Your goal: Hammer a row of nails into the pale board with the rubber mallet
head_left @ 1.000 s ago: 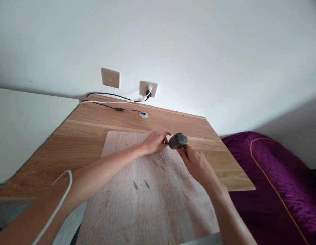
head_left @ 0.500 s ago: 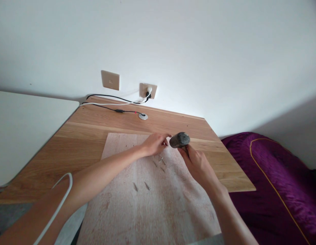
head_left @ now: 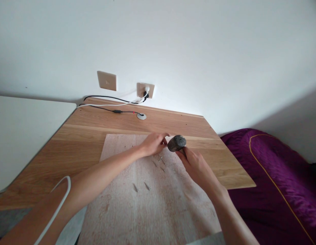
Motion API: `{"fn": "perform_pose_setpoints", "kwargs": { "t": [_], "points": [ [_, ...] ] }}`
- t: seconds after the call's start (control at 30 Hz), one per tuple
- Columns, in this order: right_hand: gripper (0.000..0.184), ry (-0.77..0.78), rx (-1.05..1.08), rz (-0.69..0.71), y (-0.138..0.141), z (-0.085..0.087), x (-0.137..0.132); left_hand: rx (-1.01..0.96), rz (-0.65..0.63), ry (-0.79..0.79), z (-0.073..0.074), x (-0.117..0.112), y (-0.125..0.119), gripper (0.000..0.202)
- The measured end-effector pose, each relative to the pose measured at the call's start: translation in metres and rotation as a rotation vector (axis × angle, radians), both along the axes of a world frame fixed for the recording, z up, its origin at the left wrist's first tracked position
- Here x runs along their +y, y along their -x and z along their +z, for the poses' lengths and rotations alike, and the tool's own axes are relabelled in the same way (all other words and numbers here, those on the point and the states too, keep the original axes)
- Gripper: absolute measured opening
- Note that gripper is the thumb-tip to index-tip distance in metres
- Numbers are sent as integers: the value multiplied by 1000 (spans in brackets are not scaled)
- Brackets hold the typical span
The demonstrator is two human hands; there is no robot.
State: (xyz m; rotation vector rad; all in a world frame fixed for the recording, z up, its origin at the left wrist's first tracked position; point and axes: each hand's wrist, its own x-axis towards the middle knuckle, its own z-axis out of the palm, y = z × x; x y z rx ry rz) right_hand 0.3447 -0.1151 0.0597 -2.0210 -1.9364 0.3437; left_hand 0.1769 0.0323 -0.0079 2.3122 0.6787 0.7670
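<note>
My right hand (head_left: 196, 161) is wrapped round the handle of a hammer (head_left: 176, 143), whose dark, heavy head is raised just right of my left fingertips. My left hand (head_left: 155, 143) rests near the far edge of a pale wooden board (head_left: 117, 217), thumb and fingers pinched together; whatever they hold is hidden. Several loose nails (head_left: 161, 160) lie on the board just below my left hand. Closer to me, two more nails (head_left: 147, 186) stand or lean in the board, casting short shadows or blurred.
Under the board is a wooden table (head_left: 78, 143). Black and white cables run along its back to a wall socket (head_left: 145, 90), beside a blank wall plate (head_left: 106, 81). A white panel (head_left: 27, 136) stands at the left, and purple fabric (head_left: 275, 190) covers something on the right.
The hammer head has come slightly down and to the left, nearer my left fingers. My left hand holds nearly the same place, and the view has shifted a little.
</note>
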Motion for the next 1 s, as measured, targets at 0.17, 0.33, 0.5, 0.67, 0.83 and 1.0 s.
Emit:
{"fn": "perform_pose_setpoints", "kwargs": {
  "t": [0.17,0.33,0.5,0.67,0.83,1.0],
  "points": [
    [32,57,167,-71,-9,-13,-26,10,-19,4,-2,0,1,47],
    [31,34,-47,59,-19,-26,-46,12,-55,-6,-1,1,2,48],
    [35,51,-297,143,-21,-29,-48,77,-95,-97,28,5,16,26],
    [35,57,-257,4,-21,-33,-47,219,-375,-60,50,-3,26,7],
    [33,28,-165,-37,-17,-34,-49,319,-461,-42,46,-13,23,18],
    [31,-8,-96,-34,-15,-30,-49,334,-396,-50,47,-10,27,23]
  ]
}}
